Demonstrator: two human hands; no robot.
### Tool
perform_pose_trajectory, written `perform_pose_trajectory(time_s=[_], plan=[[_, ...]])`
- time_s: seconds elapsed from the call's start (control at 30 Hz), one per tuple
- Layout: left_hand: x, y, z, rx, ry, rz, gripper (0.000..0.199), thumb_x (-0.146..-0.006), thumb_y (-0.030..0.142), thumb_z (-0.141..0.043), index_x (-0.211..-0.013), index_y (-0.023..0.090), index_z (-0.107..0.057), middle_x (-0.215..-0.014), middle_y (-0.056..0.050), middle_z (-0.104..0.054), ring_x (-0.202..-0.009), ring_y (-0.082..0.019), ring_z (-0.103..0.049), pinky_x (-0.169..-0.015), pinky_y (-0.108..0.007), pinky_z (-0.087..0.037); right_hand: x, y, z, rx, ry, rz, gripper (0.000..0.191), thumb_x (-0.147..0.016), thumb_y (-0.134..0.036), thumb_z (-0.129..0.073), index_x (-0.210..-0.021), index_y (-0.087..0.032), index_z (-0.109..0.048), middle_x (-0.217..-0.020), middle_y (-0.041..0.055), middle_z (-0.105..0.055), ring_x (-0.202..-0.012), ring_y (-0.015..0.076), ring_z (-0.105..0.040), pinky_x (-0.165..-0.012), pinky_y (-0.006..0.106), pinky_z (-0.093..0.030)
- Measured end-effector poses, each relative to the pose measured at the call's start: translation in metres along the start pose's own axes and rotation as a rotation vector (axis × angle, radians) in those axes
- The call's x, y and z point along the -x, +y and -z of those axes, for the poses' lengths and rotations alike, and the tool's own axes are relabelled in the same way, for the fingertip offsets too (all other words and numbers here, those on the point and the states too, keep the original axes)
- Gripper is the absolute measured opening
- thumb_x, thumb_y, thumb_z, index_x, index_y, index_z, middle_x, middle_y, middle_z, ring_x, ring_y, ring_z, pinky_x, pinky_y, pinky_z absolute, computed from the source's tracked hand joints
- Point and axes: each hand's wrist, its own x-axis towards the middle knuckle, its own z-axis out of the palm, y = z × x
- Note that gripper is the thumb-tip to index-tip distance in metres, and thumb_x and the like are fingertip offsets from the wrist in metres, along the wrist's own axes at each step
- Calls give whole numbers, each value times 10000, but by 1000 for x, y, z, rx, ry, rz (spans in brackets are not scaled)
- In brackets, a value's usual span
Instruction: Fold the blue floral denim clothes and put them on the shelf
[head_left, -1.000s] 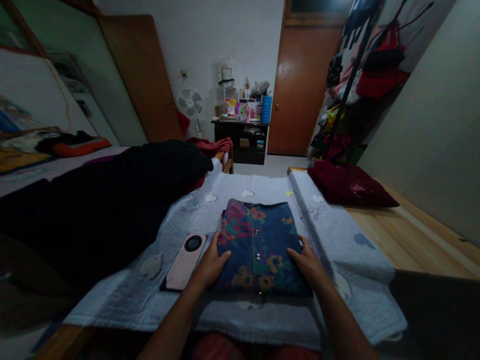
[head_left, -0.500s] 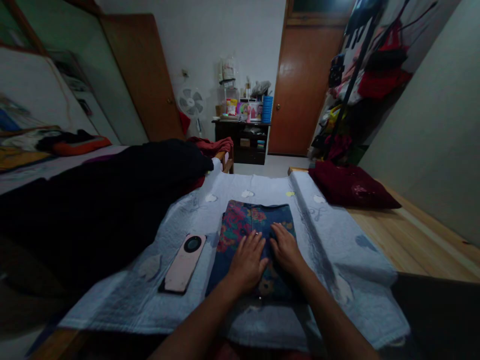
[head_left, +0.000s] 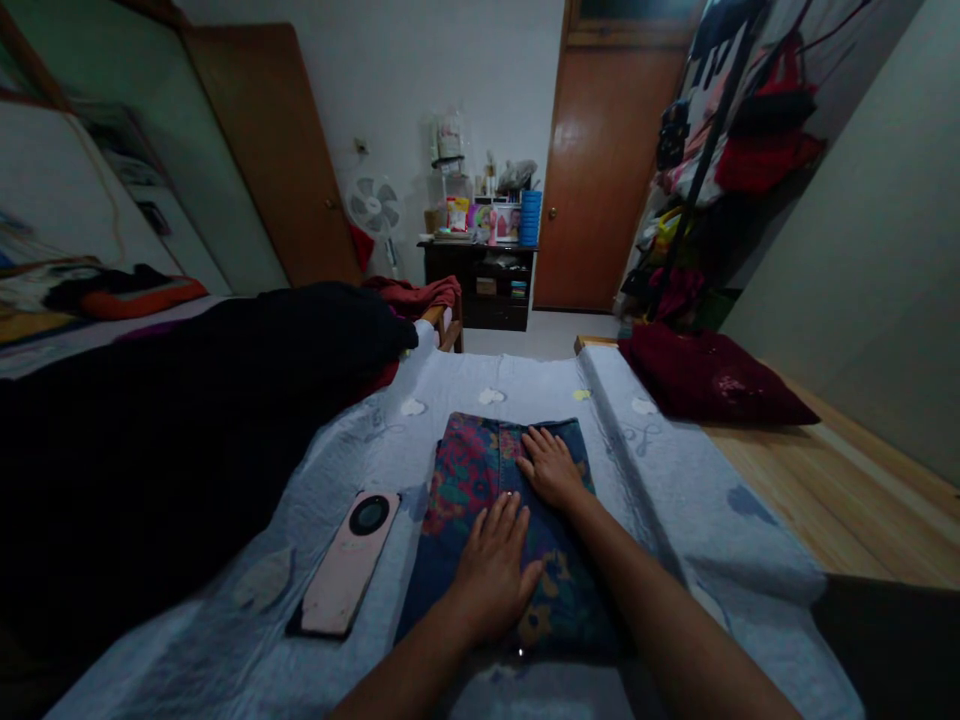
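Observation:
A folded dark blue garment with red and orange flowers (head_left: 457, 490) lies flat on a pale blue patterned sheet (head_left: 405, 440). My left hand (head_left: 497, 575) rests palm down on its lower middle, fingers spread, with a ring on one finger. Higher up, near the garment's top right, my right hand (head_left: 551, 465) also lies flat with its fingers outstretched. Neither hand grips anything. Left of the garment, a pink phone (head_left: 349, 565) with a round black camera ring lies back side up on the sheet.
Dark cloth (head_left: 187, 430) is heaped along the left. A maroon folded piece (head_left: 720, 375) sits on the wooden board (head_left: 810, 465) at right. Farther back stand a dark cabinet (head_left: 476, 290), a fan (head_left: 375, 205) and a rack with hanging clothes and bags (head_left: 765, 150).
My right hand has slid up the garment toward its top edge. My left hand stays flat on it. The view has shifted slightly, and the phone appears lower and farther left.

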Motion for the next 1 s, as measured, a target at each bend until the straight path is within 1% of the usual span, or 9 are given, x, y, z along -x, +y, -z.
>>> perform_pose_trajectory(time_s=[0.23,0.37,0.43,0.5,0.6,0.7,0.77,0.9,1.0], plan=[[1,3,4,49,-7,7,673,-899,461,-441,-1501,179,-330,-1597,-97,-178,-1473,-312,-142,-1173,-538,-212,-21,3,-2,28,30,-87,535,-980,-494,-318,-1409,-211,-467,-1508,80,-412,-1441,258,-237,-1154,493,-87],[-2,2,18,59,-40,-11,669,-853,460,-515,-1457,193,-411,-1573,-108,-272,-1452,-335,-221,-1145,-532,-273,-21,3,-5,28,64,-83,532,-984,-481,-311,-1405,-198,-472,-1487,88,-442,-1429,252,-264,-1153,477,-91],[-15,0,33,61,-49,-31,570,-848,420,-526,-1380,217,-503,-1494,-109,-432,-1385,-329,-365,-1093,-508,-353,-20,3,-7,31,87,-77,532,-985,-478,-311,-1404,-195,-475,-1485,88,-445,-1427,252,-267,-1155,474,-85],[-39,-2,48,61,12,-21,434,-904,314,-434,-1314,224,-545,-1339,-97,-590,-1239,-272,-529,-1040,-457,-407,-19,3,-8,35,92,-77,524,-984,-464,-320,-1401,-190,-480,-1484,84,-447,-1427,256,-265,-1156,479,-83],[-85,-11,62,18,155,-13,399,-923,188,-362,-1274,175,-550,-1327,-109,-587,-1262,-227,-494,-1078,-397,-359,-19,3,-9,39,92,-82,502,-982,-414,-329,-1399,-182,-484,-1483,76,-449,-1427,257,-266,-1156,489,-86],[-123,-26,56,-38,143,64,364,-939,221,-381,-1251,164,-560,-1341,-124,-575,-1276,-251,-474,-1079,-438,-354,-18,4,-8,41,107,-72,478,-975,-368,-337,-1391,-193,-495,-1481,71,-452,-1426,246,-273,-1158,486,-90],[-136,-37,44,-68,155,95,362,-947,248,-394,-1268,191,-551,-1370,-106,-557,-1294,-251,-452,-1080,-456,-351,-18,4,-9,44,119,-66,465,-972,-348,-341,-1381,-203,-506,-1486,76,-444,-1427,239,-274,-1157,480,-96],[-138,-52,17,-75,263,127,422,-971,327,-369,-1363,222,-486,-1455,-74,-482,-1361,-249,-374,-1120,-505,-289,-18,5,-11,55,150,-79,473,-964,-350,-355,-1364,-162,-522,-1519,105,-389,-1443,242,-239,-1159,443,-114],[-135,-54,6,-77,316,138,471,-965,413,-374,-1405,264,-456,-1487,-62,-446,-1396,-280,-315,-1148,-624,-112,-18,6,-13,53,156,-108,508,-965,-388,-354,-1367,-123,-515,-1518,123,-385,-1452,250,-213,-1162,419,-120]])
